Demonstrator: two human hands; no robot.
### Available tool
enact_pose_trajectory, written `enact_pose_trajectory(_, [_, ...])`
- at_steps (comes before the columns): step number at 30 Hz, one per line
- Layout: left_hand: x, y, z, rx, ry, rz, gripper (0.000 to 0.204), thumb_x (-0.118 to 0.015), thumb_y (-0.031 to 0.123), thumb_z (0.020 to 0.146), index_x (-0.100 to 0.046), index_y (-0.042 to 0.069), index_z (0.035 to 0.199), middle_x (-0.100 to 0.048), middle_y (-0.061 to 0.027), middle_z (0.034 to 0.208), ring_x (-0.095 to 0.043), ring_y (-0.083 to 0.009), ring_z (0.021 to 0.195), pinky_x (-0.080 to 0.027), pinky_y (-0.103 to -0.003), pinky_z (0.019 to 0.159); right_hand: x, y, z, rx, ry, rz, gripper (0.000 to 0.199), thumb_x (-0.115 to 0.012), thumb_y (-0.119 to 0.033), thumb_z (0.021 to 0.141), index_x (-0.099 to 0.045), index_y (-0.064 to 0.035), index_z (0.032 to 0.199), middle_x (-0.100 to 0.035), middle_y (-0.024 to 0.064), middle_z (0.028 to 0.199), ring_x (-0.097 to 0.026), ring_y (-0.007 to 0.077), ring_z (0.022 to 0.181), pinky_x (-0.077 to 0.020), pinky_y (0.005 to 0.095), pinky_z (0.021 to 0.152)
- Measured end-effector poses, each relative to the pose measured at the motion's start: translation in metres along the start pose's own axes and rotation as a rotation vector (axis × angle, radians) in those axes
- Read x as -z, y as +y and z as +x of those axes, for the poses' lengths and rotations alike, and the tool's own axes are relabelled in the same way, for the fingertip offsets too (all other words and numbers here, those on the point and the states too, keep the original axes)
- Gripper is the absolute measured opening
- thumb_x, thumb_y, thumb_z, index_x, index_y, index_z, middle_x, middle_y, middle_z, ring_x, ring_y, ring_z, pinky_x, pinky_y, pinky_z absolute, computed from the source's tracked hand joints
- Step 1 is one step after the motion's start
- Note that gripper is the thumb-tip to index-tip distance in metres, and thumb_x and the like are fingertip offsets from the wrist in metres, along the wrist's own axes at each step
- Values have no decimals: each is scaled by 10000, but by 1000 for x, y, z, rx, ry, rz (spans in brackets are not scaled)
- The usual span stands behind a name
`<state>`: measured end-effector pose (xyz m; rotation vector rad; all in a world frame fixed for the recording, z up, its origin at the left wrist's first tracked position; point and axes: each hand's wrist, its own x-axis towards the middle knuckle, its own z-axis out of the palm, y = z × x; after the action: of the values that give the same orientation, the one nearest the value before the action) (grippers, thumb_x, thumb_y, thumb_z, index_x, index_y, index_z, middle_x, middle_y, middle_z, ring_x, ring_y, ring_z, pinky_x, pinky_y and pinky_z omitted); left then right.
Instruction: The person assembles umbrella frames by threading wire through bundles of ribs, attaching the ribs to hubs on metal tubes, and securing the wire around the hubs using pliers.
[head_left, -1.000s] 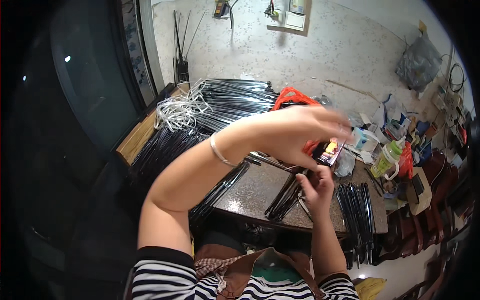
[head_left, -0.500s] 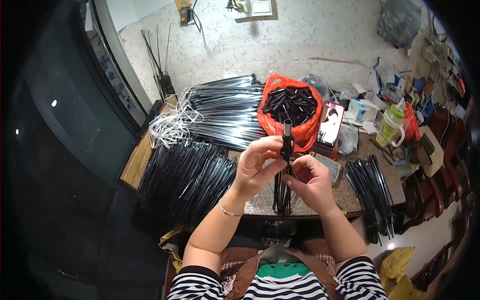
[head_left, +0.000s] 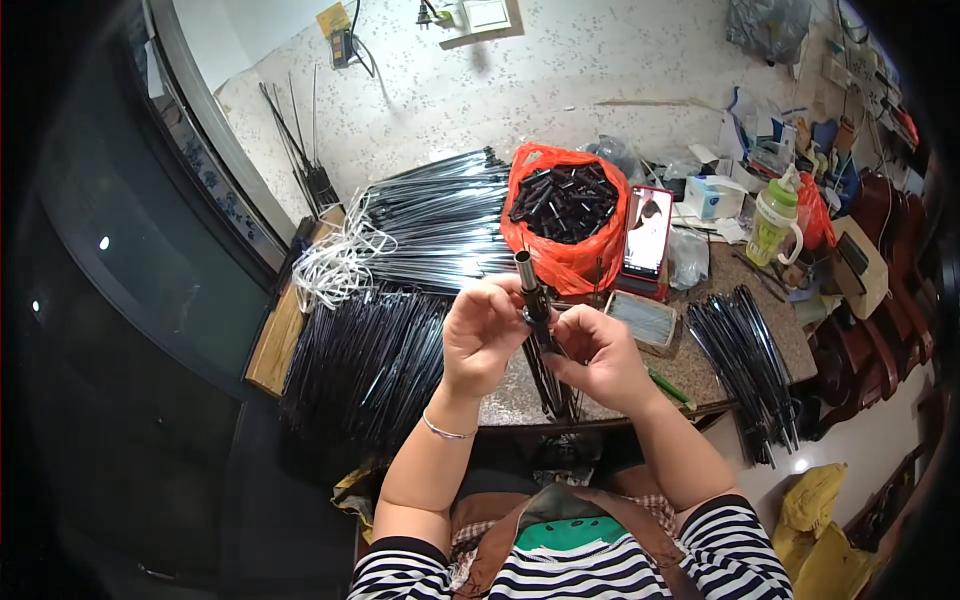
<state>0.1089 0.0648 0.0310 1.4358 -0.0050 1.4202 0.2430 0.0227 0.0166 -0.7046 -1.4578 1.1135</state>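
A folded umbrella frame (head_left: 541,372) stands tilted between my hands, its open silvery tube end up and its thin black ribs reaching down to the table edge. My left hand (head_left: 482,335) closes its fingertips on the upper part of the frame, around the black collar below the tube. Lower down, my right hand (head_left: 602,360) pinches the ribs from the right side. What lies directly under the fingertips is hidden.
Black rods (head_left: 370,350) and shiny rods (head_left: 440,215) lie at left beside white strips (head_left: 340,255). A red bag (head_left: 568,255) of small black tubes sits behind my hands, next to a phone (head_left: 647,235). At right are finished-looking frames (head_left: 745,365), a bottle (head_left: 772,225) and a shallow box (head_left: 643,320).
The frame has tipped so its tube end leans left and toward me. Both hands have shifted slightly left with it, and the whole view has turned a little.
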Motion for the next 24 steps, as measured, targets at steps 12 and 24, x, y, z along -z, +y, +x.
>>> enact_pose_trajectory(12, [4,-7,-7,4,15,164,216,-525,-121,617,-435,22,751,-470,-181,985,-506,-235,852,-411,-348,751,-6,-3,-3,-38,201,-238,211,-597,-57,643,-508,-13,829,-507,33,646,-446,47,514,-371,188,465])
enact_pose_trajectory(24, [21,-12,-6,-64,-77,342,369,-615,-83,553,-392,31,824,-488,-181,903,-473,-270,877,-367,-425,796,-3,16,4,262,205,-303,159,-568,-7,668,-507,19,812,-515,45,720,-466,59,524,-371,171,459])
